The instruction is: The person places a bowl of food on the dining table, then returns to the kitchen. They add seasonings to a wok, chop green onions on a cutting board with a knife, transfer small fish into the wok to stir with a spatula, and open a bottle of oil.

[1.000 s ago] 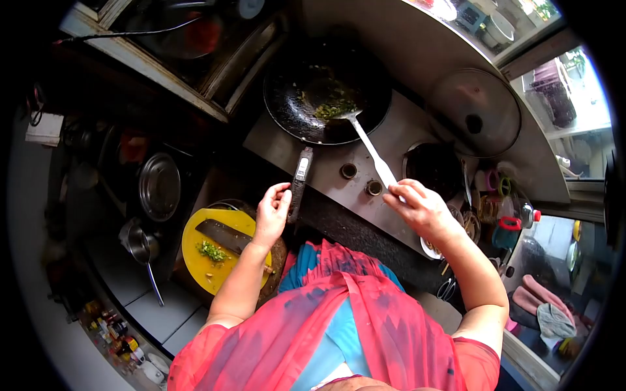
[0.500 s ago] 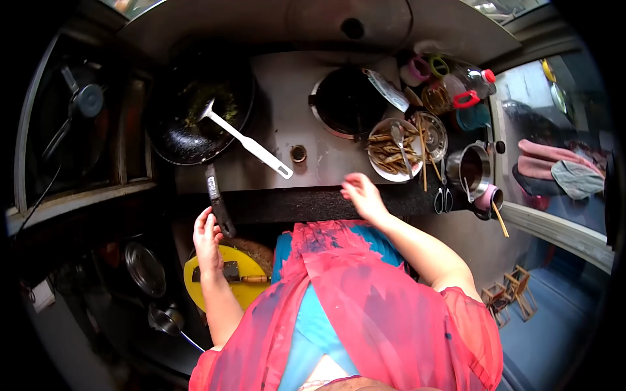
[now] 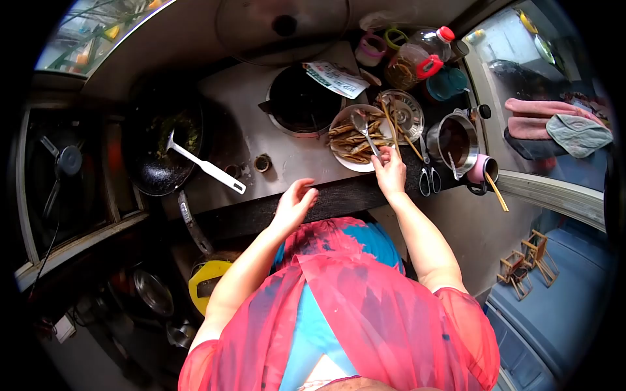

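A white bowl [image 3: 338, 154] of small dried fish [image 3: 352, 138] stands on the counter with a metal spoon [image 3: 362, 125] lying across it. At the bowl's near right edge, my right hand [image 3: 391, 174] has its fingers closed at the end of the spoon's handle; the exact contact is partly hidden. Wooden chopsticks [image 3: 390, 120] lie just beyond these fingers, beside a clear glass dish [image 3: 409, 112]. My left hand [image 3: 295, 207] hangs in front of the counter edge, fingers loosely curved and apart, holding nothing.
On the left, a black wok [image 3: 153, 176] holds greens and a white spatula [image 3: 208, 168]. A small jar [image 3: 263, 163] and a dark pot [image 3: 303, 101] with a printed packet [image 3: 336, 79] sit mid-counter. Scissors [image 3: 427, 176], a steel pot [image 3: 455, 140] and an oil bottle [image 3: 420, 62] stand right.
My right hand has reached forward to the spoon at the bowl. My left hand has moved right, away from the wok handle. The view has turned toward the right.
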Action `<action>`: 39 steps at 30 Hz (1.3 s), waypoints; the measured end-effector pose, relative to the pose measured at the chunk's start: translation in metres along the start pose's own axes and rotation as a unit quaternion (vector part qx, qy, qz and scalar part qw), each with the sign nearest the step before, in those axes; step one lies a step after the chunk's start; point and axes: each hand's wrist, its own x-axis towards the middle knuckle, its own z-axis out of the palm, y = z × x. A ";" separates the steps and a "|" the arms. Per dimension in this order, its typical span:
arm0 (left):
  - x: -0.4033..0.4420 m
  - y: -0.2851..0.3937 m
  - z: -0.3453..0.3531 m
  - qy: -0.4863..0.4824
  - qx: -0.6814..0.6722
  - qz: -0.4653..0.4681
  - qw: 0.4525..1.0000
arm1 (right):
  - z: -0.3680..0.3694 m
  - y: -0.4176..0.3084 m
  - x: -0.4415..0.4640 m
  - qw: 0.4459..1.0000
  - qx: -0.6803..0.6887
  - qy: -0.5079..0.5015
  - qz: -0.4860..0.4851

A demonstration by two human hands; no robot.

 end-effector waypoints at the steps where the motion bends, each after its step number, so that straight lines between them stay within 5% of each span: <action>1: 0.022 -0.006 0.013 -0.001 0.011 -0.044 0.999 | -0.003 -0.003 0.004 0.999 0.012 -0.023 0.025; 3: 0.067 -0.036 0.030 -0.023 0.081 -0.038 0.996 | -0.001 0.008 0.013 0.995 0.072 -0.063 0.010; 5: 0.078 0.002 0.057 -0.019 -0.083 -0.173 0.981 | -0.005 0.015 0.017 0.980 0.172 -0.099 0.023; 8: 0.111 -0.013 0.074 0.009 -0.188 -0.174 0.967 | -0.019 0.021 0.023 0.935 0.316 -0.130 0.091; 11: 0.123 -0.014 0.088 0.024 -0.230 -0.161 0.959 | -0.033 0.027 0.031 0.890 0.420 -0.042 0.171; 15: 0.131 -0.022 0.103 0.101 -0.229 -0.057 0.967 | -0.011 0.075 0.067 0.935 0.309 0.085 0.150; 20: 0.118 -0.012 0.101 0.086 -0.220 -0.039 0.971 | -0.002 0.101 0.080 0.947 0.270 0.067 0.160; 25: 0.100 -0.003 0.097 0.087 -0.228 -0.027 0.969 | -0.025 0.061 0.036 0.969 -0.038 0.240 -0.042; 27: 0.098 -0.003 0.096 0.080 -0.217 -0.038 0.972 | -0.035 0.049 0.020 0.984 -0.025 0.144 -0.097; 28: 0.097 -0.003 0.095 0.079 -0.217 -0.042 0.972 | -0.038 0.041 0.015 0.998 -0.011 0.048 -0.042; 31: 0.092 -0.007 0.093 0.077 -0.214 -0.035 0.973 | -0.019 0.058 0.015 0.994 0.103 -0.021 -0.010; 37: 0.066 -0.013 0.073 0.063 -0.208 -0.042 0.975 | -0.011 0.074 0.028 0.993 0.091 0.061 -0.037; 39: 0.050 -0.012 0.066 0.043 -0.223 -0.034 0.973 | -0.012 0.082 0.035 0.998 0.036 0.017 -0.054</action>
